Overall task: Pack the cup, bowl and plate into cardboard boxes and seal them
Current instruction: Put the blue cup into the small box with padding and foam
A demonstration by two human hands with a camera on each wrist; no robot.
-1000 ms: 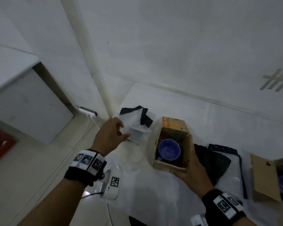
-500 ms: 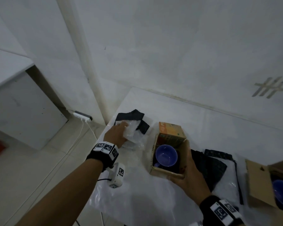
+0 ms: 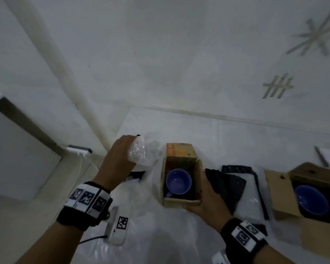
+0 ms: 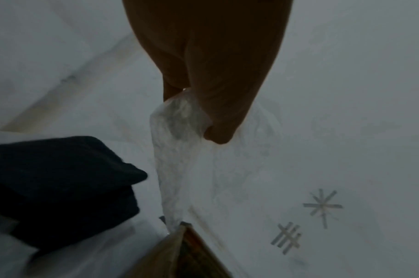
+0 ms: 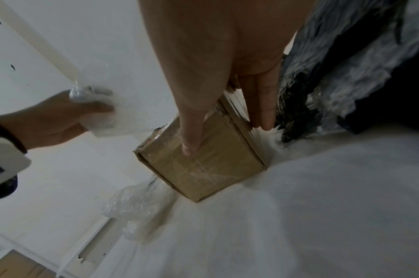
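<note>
A purple cup (image 3: 178, 181) stands inside a small open cardboard box (image 3: 181, 201) on the white table. My right hand (image 3: 208, 199) holds this box at its near right corner. In the right wrist view the thumb (image 5: 192, 143) lies on one face of the box (image 5: 203, 169) and the fingers (image 5: 263, 112) on the adjoining side. My left hand (image 3: 120, 159) grips a crumpled wad of bubble wrap (image 3: 143, 153), raised left of the box. The wrap (image 4: 177, 131) hangs from that fist (image 4: 215, 84). A purple bowl (image 3: 311, 200) sits in a larger open box (image 3: 280, 191) at the right.
Black foam sheets (image 3: 227, 185) lie between the two boxes, and another black piece (image 4: 61, 178) lies under my left hand. Clear plastic (image 3: 160, 235) covers the table. More bubble wrap (image 5: 134, 206) lies at the table's left edge. A wall closes the far side.
My left hand reached the bubble wrap on the black foam, closed on it and lifted it. My right hand kept hold of the cup's box.
</note>
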